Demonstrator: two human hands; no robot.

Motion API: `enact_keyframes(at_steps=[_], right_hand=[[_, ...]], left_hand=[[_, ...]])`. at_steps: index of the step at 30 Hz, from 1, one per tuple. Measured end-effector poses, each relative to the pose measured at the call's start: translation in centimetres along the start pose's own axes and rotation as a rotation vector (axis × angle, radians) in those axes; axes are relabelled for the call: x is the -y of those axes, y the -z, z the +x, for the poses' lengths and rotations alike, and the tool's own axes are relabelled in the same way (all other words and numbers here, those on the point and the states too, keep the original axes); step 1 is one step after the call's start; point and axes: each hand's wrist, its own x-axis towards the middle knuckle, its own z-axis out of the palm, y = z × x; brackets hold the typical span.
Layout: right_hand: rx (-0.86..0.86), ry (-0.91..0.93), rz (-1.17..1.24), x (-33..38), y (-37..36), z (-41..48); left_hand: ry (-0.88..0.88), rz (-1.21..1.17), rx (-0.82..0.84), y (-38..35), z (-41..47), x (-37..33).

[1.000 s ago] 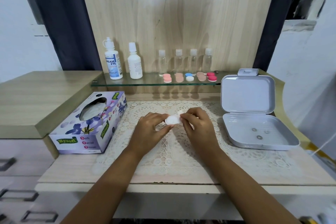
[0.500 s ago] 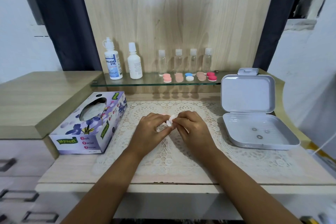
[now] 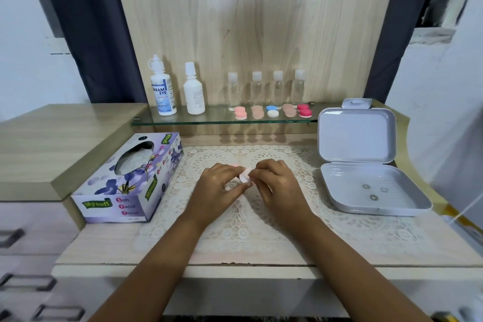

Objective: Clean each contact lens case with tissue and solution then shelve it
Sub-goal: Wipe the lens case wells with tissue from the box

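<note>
- Far left of the desk (image 3: 104,243) is the tissue box (image 3: 125,178). Its opening faces up and tissue shows, so it's an easy grab.
- Behind it, on the glass shelf (image 3: 209,120), stand two white bottles (image 3: 163,91). I'd guess one is the solution.
- The left hand (image 3: 214,191) sits over the lace mat (image 3: 235,230). Its fingers (image 3: 230,170) are curled in, and thumb and fingertips pinch the near-left side of the case.
- The case (image 3: 245,176) is a tiny white-pinkish thing held between both hands just above the mat, mid-desk. It's mostly hidden, so I can't tell if tissue is wrapped on it or which part this is.
- My guess on handling: it's featherweight hard plastic, stiff and not fragile, but smooth and likely slippery once wet. Pinch it by the rim, not the flat faces. A hard squeeze could pop it out of the fingers.
- The right hand (image 3: 279,188) mirrors the left, with fingers (image 3: 265,168) curled and pinching the case's top-right edge.
- Further right on the shelf are five more cases (image 3: 273,111) in a row, just in front of four clear little bottles (image 3: 277,86).
- At the far right, a grey box (image 3: 366,138) lies open with three small rings (image 3: 373,196) in its tray.
</note>
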Motion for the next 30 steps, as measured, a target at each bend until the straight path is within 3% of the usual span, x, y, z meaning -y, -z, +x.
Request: enact_keyframes(at_steps=[9,13,15,18,21,25,30], right_hand=[[-0.046,-0.225,-0.067,-0.5,1.1,0.2],[-0.037,-0.412,-0.02,-0.1,1.5,0.3],[-0.02,-0.53,0.044,0.0,1.7,0.6],[0.1,-0.713,0.352,0.3,1.8,0.7],[0.215,-0.691,0.378,0.6,1.7,0.6],[0.196,-0.62,0.31,0.1,1.8,0.7],[0.185,-0.545,0.275,0.1,1.9,0.8]], left_hand=[[0.043,-0.035,-0.035,0.2,0.1,-0.1],[0.048,-0.045,-0.031,0.2,0.0,-0.1],[0.054,-0.064,-0.02,0.2,0.0,-0.1],[0.048,-0.067,-0.007,0.2,0.0,0.0],[0.052,-0.083,-0.008,0.2,0.0,0.0],[0.058,-0.082,0.02,0.3,-0.1,-0.3],[0.243,-0.17,0.025,0.5,0.1,-1.0]])
